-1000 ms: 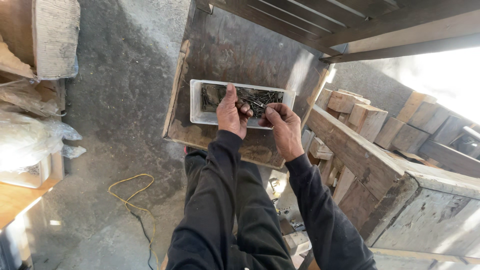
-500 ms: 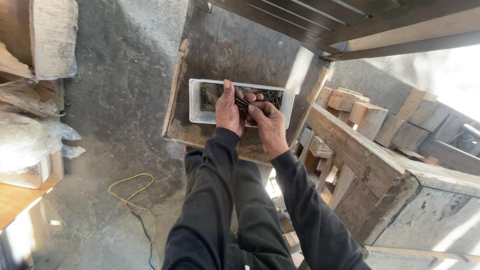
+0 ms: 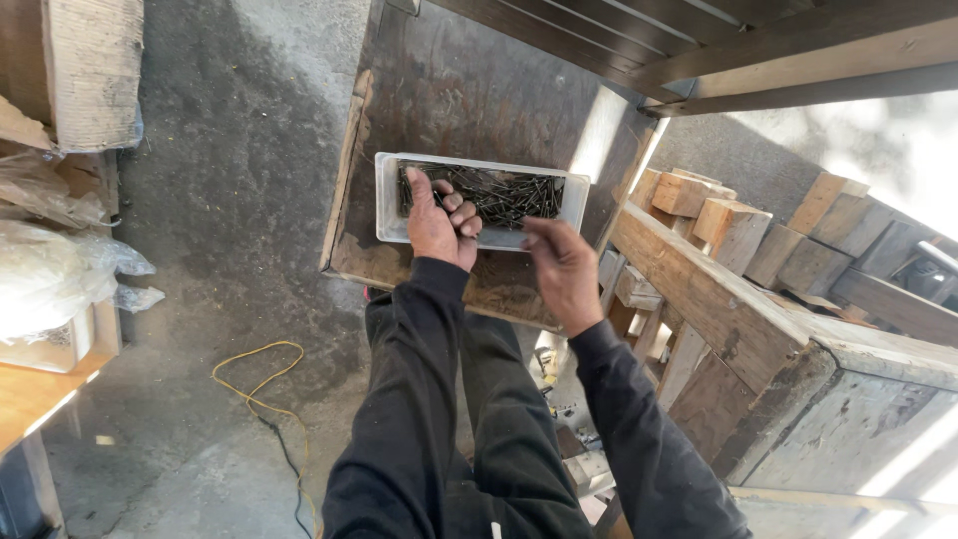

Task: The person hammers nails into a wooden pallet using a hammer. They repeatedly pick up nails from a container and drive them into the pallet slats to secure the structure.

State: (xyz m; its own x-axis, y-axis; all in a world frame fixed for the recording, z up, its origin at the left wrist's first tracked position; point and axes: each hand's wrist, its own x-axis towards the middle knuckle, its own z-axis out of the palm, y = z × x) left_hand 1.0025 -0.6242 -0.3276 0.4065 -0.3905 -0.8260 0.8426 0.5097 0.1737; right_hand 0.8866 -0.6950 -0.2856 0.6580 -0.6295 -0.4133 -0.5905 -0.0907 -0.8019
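A white plastic tray (image 3: 385, 205) full of dark nails (image 3: 509, 195) sits on a worn wooden board (image 3: 449, 100). My left hand (image 3: 439, 225) lies over the tray's near rim, its fingers curled down into the nails and closed on a bunch of them. My right hand (image 3: 561, 271) hovers just in front of the tray's right end, apart from it. Its fingertips are pinched together and blurred, so I cannot tell if a nail is between them. Both arms wear black sleeves.
A thick weathered wooden beam (image 3: 699, 289) runs along the right, with stacked wood blocks (image 3: 723, 220) behind it. A yellow cord (image 3: 261, 371) lies on the concrete floor (image 3: 230, 200). A clear plastic bag (image 3: 55, 279) and timber stand at the left.
My right hand has drawn back out of the tray toward me and to the right. My left hand stays at the tray's near rim, among the nails.
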